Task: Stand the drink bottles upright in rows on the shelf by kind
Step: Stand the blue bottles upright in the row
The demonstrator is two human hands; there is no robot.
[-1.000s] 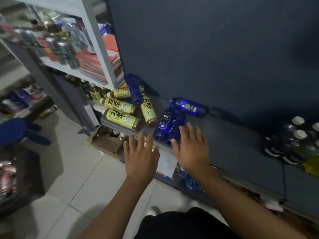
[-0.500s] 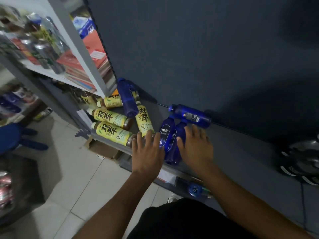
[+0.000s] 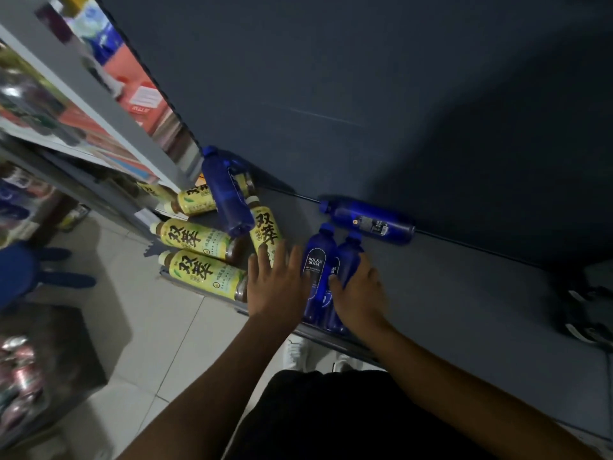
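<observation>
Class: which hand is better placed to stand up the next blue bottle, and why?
Right: the right hand wraps the right-hand blue bottle; the left hand is flat, open, beside the labelled blue bottle.

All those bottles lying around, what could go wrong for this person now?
Two blue soda bottles lie side by side at the front edge of the shelf; lifting the one the right hand grips could nudge its neighbour off onto the floor. Another blue bottle rests across the yellow tea bottles, near the left hand, and might roll when those are moved.
</observation>
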